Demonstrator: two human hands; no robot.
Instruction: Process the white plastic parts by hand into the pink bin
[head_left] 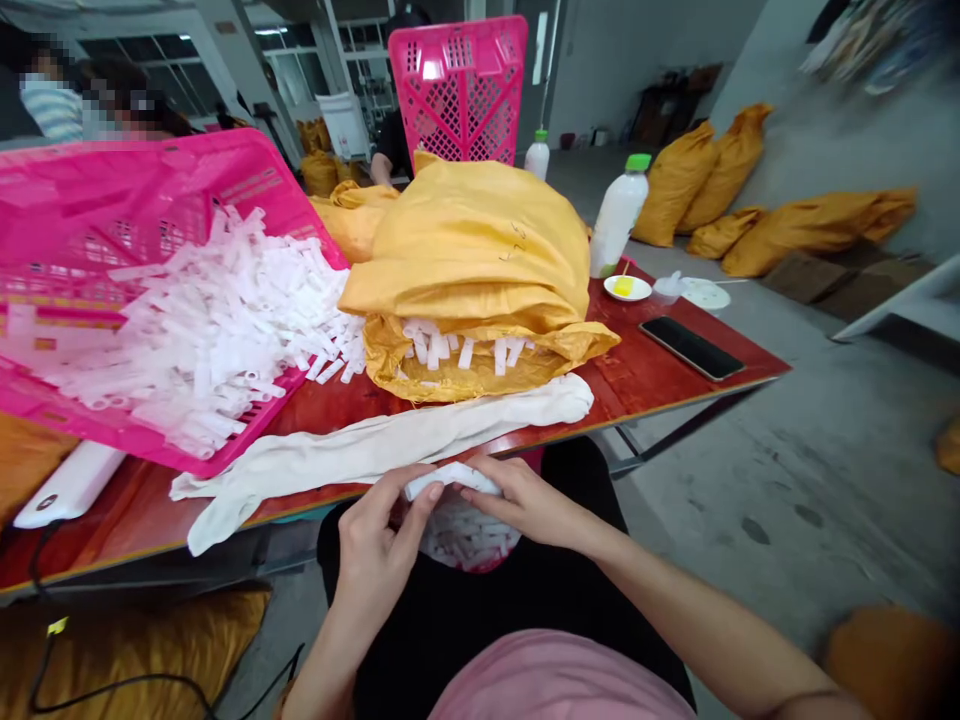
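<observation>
My left hand [388, 530] pinches one end of a short white plastic tube piece [453, 476] just off the table's front edge. My right hand [517, 500] grips the other end of the same piece. Below both hands, between my knees, sits a container with many similar white pieces [469, 535]. A rolled white cloth [397, 435] lies along the table edge in front of my hands. Behind it an open yellow woven sack [480, 250] lies with white tube pieces at its mouth. To the left a tilted pink basket [247, 170] spills a heap of white tube pieces [210, 320].
On the red table [607, 385] lie a black phone [691, 347], a small dish [627, 289] and a white bottle with a green cap [621, 215]. A white device [71, 487] with a cord rests at the left. Stuffed yellow sacks [679, 185] stand behind. Other people sit beyond.
</observation>
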